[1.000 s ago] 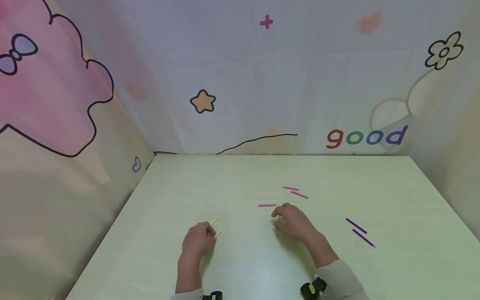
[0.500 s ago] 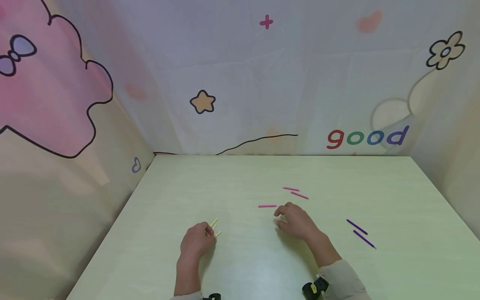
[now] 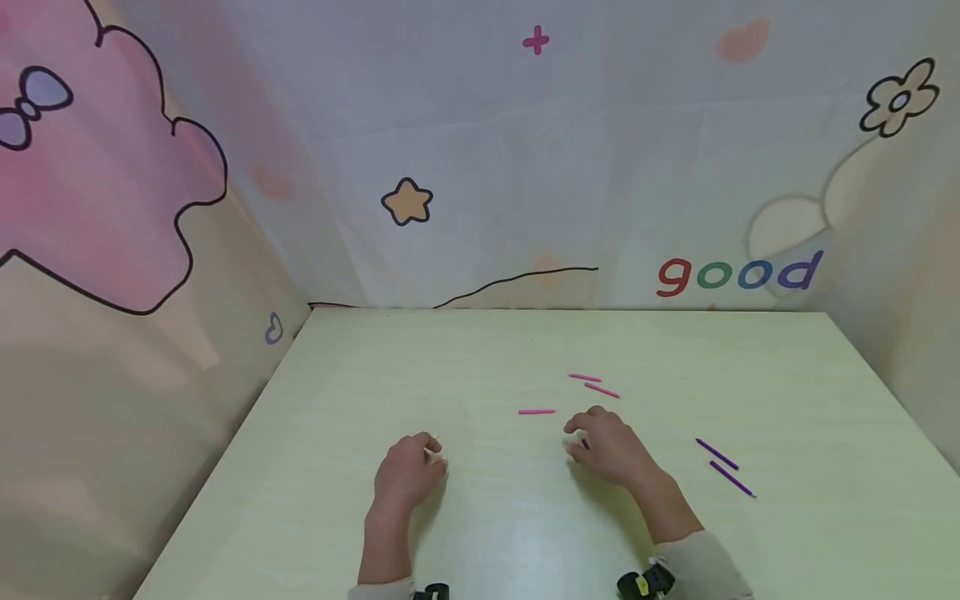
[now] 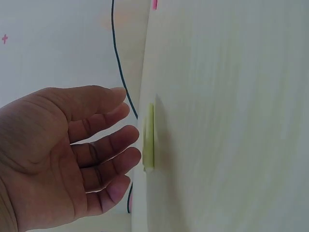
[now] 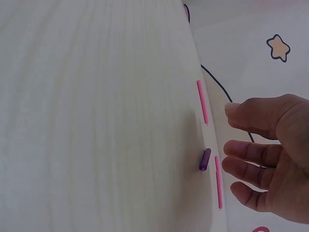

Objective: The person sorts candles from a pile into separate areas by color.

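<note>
In the left wrist view my left hand [image 4: 72,154] is spread with fingers lightly bent and nothing between them. Thin yellow-green sticks [image 4: 149,140] lie on the table just past its fingertips. From the head view this left hand [image 3: 408,473] covers most of them. My right hand [image 3: 609,443] hovers low over the table, thumb and fingers apart. A short-looking purple stick [image 5: 205,159] lies beyond its fingertips in the right wrist view, mostly hidden by the hand from above. One pink stick [image 3: 537,412] is just left of the right hand.
Two more pink sticks [image 3: 592,383] lie behind the right hand. Farther right, two purple sticks [image 3: 724,467] rest side by side at a slant. The pale table [image 3: 360,358] ends at a printed cloth backdrop [image 3: 480,167], with cloth on both sides too.
My left hand has shifted right and its fingers have spread, covering the yellow-green sticks. My right hand has moved slightly right, and a bit of purple stick now shows between its thumb and fingers.
</note>
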Demonstrator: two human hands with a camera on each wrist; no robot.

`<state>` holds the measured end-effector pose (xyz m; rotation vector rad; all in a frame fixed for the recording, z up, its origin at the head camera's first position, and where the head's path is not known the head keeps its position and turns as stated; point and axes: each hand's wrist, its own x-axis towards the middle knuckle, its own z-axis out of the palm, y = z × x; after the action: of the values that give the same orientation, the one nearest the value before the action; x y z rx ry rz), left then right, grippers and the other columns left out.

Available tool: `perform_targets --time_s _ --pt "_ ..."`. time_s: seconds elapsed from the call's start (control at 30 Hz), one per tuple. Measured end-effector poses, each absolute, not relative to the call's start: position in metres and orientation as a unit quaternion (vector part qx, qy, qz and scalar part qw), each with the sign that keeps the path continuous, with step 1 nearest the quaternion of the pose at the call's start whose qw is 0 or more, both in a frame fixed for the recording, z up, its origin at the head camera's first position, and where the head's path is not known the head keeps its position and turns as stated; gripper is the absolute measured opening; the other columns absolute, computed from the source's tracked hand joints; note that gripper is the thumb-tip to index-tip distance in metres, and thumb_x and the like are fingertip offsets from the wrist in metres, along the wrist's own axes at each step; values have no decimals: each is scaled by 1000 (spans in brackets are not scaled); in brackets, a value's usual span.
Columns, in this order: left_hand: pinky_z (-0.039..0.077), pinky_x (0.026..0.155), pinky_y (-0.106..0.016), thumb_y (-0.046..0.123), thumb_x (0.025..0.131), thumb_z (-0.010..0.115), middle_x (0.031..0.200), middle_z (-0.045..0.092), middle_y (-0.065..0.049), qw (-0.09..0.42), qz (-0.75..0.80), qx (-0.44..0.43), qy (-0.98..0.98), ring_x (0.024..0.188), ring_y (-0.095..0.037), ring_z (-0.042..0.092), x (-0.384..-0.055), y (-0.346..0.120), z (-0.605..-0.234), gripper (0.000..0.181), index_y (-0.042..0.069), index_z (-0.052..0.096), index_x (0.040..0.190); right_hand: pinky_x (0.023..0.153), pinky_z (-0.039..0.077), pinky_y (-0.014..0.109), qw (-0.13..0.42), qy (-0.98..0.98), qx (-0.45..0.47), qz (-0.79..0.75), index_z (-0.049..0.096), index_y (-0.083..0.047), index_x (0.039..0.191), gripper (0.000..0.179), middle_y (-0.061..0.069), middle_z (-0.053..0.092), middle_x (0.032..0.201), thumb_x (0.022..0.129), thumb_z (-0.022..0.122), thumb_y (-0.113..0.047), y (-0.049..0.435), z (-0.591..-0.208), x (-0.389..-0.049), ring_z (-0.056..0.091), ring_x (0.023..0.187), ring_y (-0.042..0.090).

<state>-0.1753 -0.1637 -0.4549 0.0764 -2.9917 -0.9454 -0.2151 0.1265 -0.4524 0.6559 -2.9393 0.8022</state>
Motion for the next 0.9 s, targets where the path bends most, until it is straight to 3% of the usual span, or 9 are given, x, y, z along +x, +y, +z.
perform_targets --time_s 0.37,0.9 --pt "44 64 -38 14 80 67 89 60 -7 -7 -305 17 -952 83 -24 57 -183 -147 -448 17 8 65 96 80 43 46 -19 -946 181 268 66 -4 100 21 10 56 98 80 70 -10 133 -453 -207 53 89 28" --pt "45 70 -38 15 81 68 92 60 -6 -1 -329 -24 -944 86 -24 57 -201 -130 -457 19 7 65 98 78 43 44 -15 -945 172 278 63 -2 103 29 10 55 93 77 72 -9 144 -456 -198 54 87 29"
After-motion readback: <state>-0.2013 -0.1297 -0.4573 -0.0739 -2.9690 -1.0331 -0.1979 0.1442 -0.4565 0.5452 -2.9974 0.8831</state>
